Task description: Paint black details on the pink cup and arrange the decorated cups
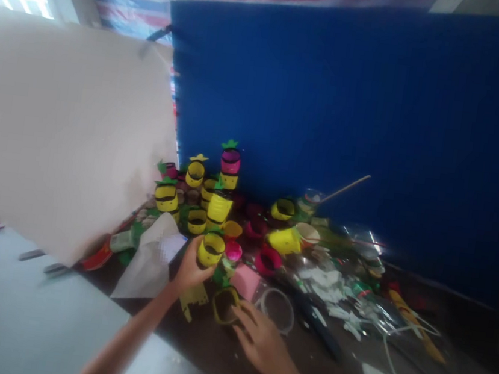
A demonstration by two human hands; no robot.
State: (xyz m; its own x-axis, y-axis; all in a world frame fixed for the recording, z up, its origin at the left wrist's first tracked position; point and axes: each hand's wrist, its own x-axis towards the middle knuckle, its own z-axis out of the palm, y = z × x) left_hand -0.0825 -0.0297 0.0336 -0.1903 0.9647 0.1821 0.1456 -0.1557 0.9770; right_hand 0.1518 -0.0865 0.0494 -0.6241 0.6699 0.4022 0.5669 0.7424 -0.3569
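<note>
My left hand (190, 266) is closed around a yellow cup (211, 251) with a dark band near its rim. To the right and nearer to me, my right hand (254, 332) has its fingers apart beside a yellow-green ring (215, 305) on the dark table (207, 342); whether the fingertips touch the ring is blurred. A torn yellow piece (192, 302) lies between the hands. Behind them stand several yellow cups with green leaf tops, one a tall yellow cup (219, 207), and a pink cup (231, 161) stacked on a yellow one.
White paper (149, 265) lies left of my left hand. A clear ring (278, 311), a pink sheet (246, 280) and a dark red ring (268, 261) are near the centre. White scraps (328, 285) and a yellow-handled tool (417, 326) are at right. A blue board (333, 100) stands behind.
</note>
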